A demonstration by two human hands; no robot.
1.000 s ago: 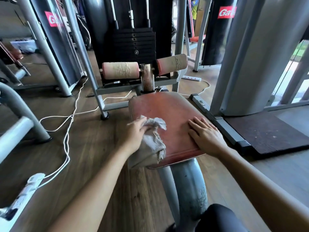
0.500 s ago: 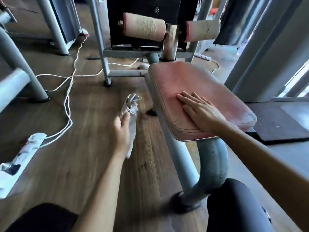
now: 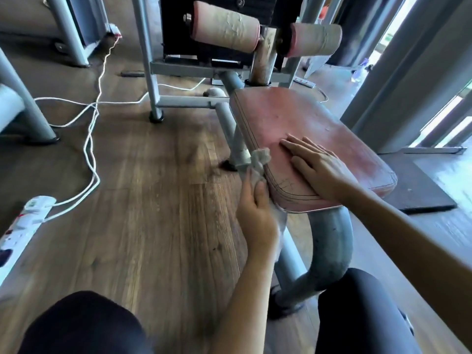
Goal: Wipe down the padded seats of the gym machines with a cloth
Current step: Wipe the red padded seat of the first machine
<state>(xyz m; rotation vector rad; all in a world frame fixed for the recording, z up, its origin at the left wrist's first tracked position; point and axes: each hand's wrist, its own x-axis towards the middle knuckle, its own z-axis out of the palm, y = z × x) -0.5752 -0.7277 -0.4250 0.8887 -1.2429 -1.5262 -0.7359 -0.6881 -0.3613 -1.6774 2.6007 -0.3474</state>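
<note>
Red padded seat (image 3: 293, 116) of a leg machine, seen from above. The left hand (image 3: 255, 213) grips a crumpled grey cloth (image 3: 260, 159), fingers curled round it, pressing it against the seat's left side edge. The right hand (image 3: 321, 169) lies flat on the seat top, fingers straight. Worn foam rollers (image 3: 226, 26) stand behind; a white power strip (image 3: 25, 221) lies on the wooden floor (image 3: 153, 226).

Wood floor (image 3: 153, 213) w/ white cords (image 3: 88, 149) looping across it to a white power strip (image 3: 23, 226) at left edge. Black mat (image 3: 421, 190) lies flat on the floor at right, next to a grey column (image 3: 408, 85). 2nd power strip (image 3: 304, 83) further back, blurry.
</note>
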